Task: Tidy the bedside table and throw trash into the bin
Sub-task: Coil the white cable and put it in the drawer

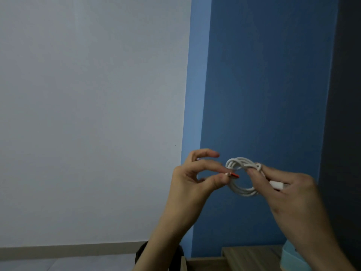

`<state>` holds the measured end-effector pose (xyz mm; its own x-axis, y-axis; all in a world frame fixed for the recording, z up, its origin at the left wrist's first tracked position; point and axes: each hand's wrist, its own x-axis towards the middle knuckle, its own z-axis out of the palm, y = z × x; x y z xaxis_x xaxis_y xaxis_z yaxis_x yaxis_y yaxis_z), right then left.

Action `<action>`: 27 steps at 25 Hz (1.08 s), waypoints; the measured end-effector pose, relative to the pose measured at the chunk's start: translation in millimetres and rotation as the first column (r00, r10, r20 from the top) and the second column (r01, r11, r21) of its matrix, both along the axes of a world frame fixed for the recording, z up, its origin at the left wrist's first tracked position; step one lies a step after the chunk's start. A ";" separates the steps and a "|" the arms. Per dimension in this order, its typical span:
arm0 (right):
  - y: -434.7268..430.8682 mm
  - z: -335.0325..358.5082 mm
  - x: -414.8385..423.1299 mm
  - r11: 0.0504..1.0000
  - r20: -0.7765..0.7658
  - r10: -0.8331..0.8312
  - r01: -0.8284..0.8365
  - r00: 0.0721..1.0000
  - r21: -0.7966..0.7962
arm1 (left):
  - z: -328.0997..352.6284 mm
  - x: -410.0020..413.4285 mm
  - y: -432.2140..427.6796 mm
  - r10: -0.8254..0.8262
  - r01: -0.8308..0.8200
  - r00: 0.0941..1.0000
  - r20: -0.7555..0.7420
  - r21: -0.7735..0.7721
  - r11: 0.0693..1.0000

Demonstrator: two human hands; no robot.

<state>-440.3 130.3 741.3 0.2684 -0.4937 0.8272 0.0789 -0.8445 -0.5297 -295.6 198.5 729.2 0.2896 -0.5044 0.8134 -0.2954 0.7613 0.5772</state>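
A coiled white charging cable point(243, 178) hangs in the air between the left hand point(192, 178) and right hand point(289, 192), above the wooden bench point(250, 255), where a pale blue plastic box point(291, 257) sits at the right.

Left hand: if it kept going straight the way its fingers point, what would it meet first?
Probably the coiled white cable held by the right hand; the left hand already pinches its orange-tipped plug toward the coil. Depth unclear.

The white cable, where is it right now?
In the head view, the coiled white cable is held up before the blue wall, right of centre, between the left hand and right hand.
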 end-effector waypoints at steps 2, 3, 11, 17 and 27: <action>-1.6 -1.4 0.1 0.996 -0.006 -0.030 0.029 1.000 -0.089 | 1.3 -4.7 -0.2 -0.182 0.191 0.976 -0.122 0.068 0.979; -2.3 -2.4 0.2 0.991 -0.009 -0.039 0.037 0.999 -0.125 | 1.5 -7.2 -0.1 -0.238 0.256 0.957 -0.165 0.098 0.962; 1.0 -13.8 -5.4 0.980 0.143 0.193 -0.197 0.971 0.020 | 6.7 -20.6 0.3 -0.121 0.157 0.961 -0.250 0.130 0.979; 4.0 -11.0 -9.3 0.993 0.210 0.091 -0.075 0.974 -0.086 | 8.1 -25.6 3.1 -0.062 0.104 0.963 -0.264 0.147 0.984; -5.3 -1.6 -17.5 0.890 0.106 -0.072 0.112 0.992 -0.443 | 5.4 -35.4 -1.4 0.060 -0.032 0.959 -0.277 0.103 0.994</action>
